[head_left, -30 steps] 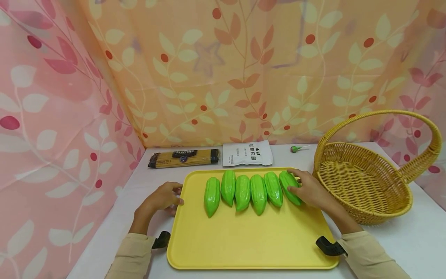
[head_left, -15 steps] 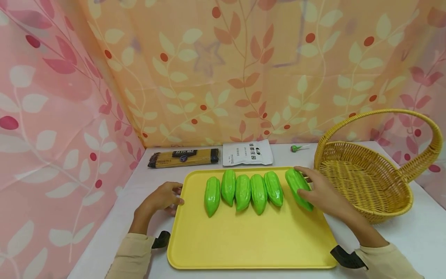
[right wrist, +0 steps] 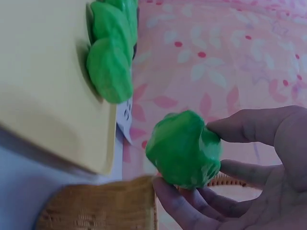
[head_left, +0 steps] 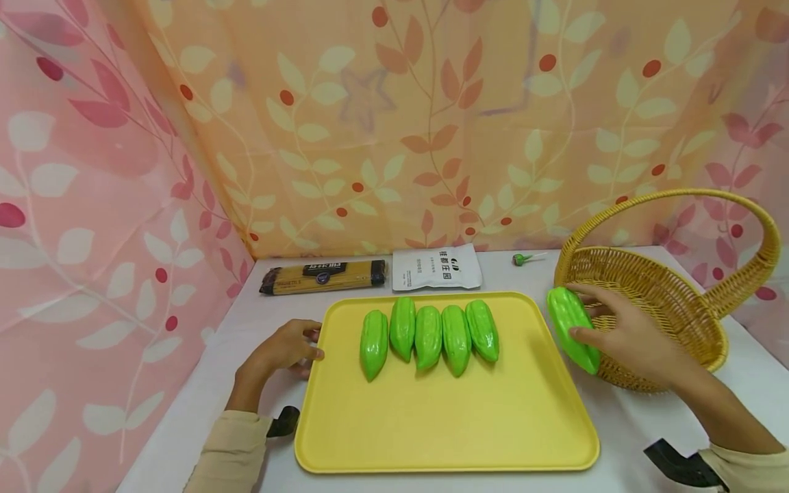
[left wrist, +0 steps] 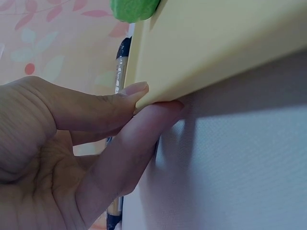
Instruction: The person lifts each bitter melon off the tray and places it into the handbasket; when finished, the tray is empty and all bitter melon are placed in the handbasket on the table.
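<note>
Green ridged gourd (head_left: 566, 318), one: the right hand (head_left: 635, 337) is gripping it aloft, between yellow tray (head_left: 444, 424) and wicker basket (head_left: 653, 274). To me it's looking light, stiff, rather slick; its middle is offering the surest hold. Left hand (head_left: 286, 348) is pinching the tray's rim.

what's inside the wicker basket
In the head view, only woven wicker shows inside the wicker basket. The right hand, holding a green vegetable, blocks the near-left part of the interior, so I can't tell whether anything lies there.
</note>
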Tool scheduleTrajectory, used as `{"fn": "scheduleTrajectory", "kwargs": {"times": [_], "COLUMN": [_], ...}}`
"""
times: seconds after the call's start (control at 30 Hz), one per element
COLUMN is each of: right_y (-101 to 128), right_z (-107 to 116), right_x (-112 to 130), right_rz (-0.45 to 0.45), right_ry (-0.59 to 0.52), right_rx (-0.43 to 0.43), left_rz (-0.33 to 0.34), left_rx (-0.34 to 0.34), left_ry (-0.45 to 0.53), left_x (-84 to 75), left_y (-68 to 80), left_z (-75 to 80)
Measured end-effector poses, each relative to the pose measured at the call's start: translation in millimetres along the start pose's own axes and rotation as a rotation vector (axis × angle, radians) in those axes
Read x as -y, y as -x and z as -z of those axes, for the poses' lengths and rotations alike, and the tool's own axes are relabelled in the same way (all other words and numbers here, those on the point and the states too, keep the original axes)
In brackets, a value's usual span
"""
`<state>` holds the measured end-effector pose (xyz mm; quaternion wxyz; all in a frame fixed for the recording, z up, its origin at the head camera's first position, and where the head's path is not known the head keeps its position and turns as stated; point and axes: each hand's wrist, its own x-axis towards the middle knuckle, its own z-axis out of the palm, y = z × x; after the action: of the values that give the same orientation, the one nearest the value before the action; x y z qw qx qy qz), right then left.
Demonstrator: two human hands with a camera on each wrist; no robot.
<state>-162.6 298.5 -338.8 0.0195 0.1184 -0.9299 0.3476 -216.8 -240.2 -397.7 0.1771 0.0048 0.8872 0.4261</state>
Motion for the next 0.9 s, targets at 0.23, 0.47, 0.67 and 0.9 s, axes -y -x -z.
{"fn": "scheduleTrajectory", "kwargs": {"times": [0.23, 0.47, 0.67, 0.9], "right_y": [-3.9, -18.3, -34.7, -52.4], "right_z": [28.3, 54.1, 73.2, 82.4], "right_x": [-18.6, -36.6, -51.5, -62.0], "right_rz": [-0.093, -0.146, -0.165, -0.227], "right_ry": [0.004, -0.034, -0.080, -0.193], "right_rx": [0.038, 0.090, 0.145, 0.199], "left_rz": [0.015, 0.020, 0.024, 0.008], "left_rx": [0.002, -0.002, -0.011, -0.008], "left_ry": [0.013, 0.013, -0.011, 0.000], "left_x": [0.4, 0.6, 0.0, 1.9], "left_y": [0.2, 0.8, 1.1, -0.7], "left_z": [0.4, 0.5, 1.3, 1.1]}}
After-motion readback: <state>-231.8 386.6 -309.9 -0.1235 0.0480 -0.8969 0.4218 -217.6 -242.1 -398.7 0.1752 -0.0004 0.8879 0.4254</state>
